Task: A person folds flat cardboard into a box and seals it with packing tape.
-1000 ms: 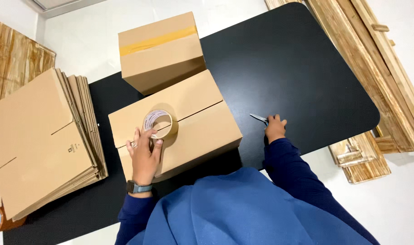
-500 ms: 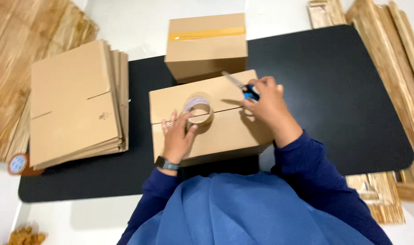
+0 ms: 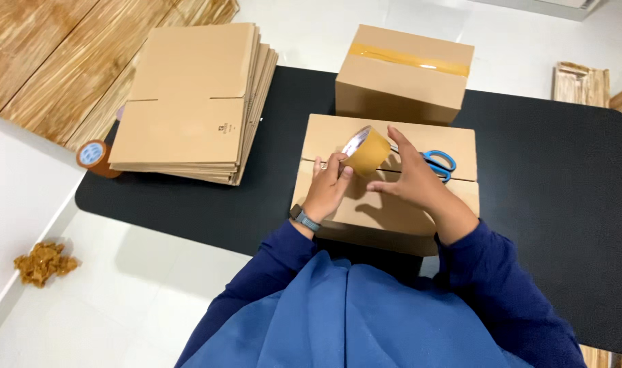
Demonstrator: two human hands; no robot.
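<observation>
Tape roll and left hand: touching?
Touching. The head view shows the left hand with its fingertips pressed on the tape roll, no gap between them, above the box.
</observation>
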